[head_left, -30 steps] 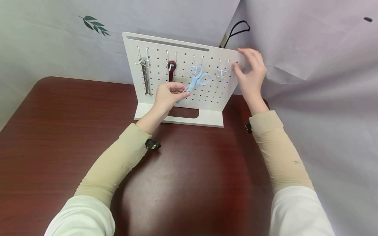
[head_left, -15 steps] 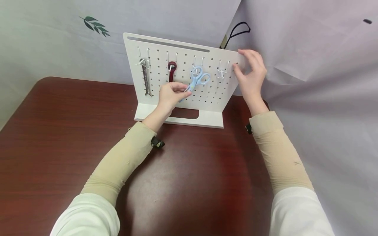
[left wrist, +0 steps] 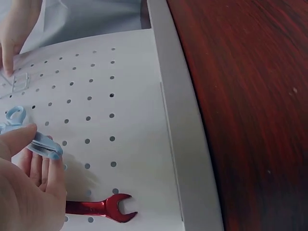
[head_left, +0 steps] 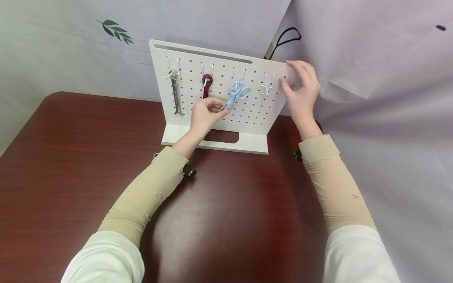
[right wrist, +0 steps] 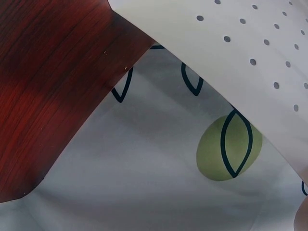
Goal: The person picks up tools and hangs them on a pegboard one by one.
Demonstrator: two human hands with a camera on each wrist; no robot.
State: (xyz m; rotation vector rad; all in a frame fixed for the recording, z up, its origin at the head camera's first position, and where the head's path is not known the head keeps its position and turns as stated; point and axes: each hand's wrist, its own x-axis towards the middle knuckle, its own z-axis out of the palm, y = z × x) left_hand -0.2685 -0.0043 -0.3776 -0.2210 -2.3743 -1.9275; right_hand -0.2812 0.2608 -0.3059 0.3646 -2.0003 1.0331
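In the head view, my left hand (head_left: 205, 118) pinches a pair of light blue scissors (head_left: 233, 96) by the blades, thumb in front. Their handle loops lie over the third hook pair of a white pegboard (head_left: 253, 144); whether the hook passes through a loop I cannot tell. The left wrist view shows the scissors' blade end (left wrist: 48, 147) between thumb and fingers. At the board's upper right corner my right hand (head_left: 303, 88) grips the edge, thumb on the front face. Only a sliver of that hand (right wrist: 302, 216) enters the right wrist view.
A silver wrench (head_left: 175, 94) hangs at the board's left. Beside it hangs a red wrench (head_left: 207, 87), partly behind my left hand. A bare white hook (head_left: 266, 89) sits near my right hand. The board stands on a dark red wooden table (head_left: 226, 212) before a pale cloth backdrop (head_left: 212, 23).
My left hand has shifted slightly right and up along the scissors, whose handle loops have moved only slightly. The right hand keeps its grip on the board's corner.
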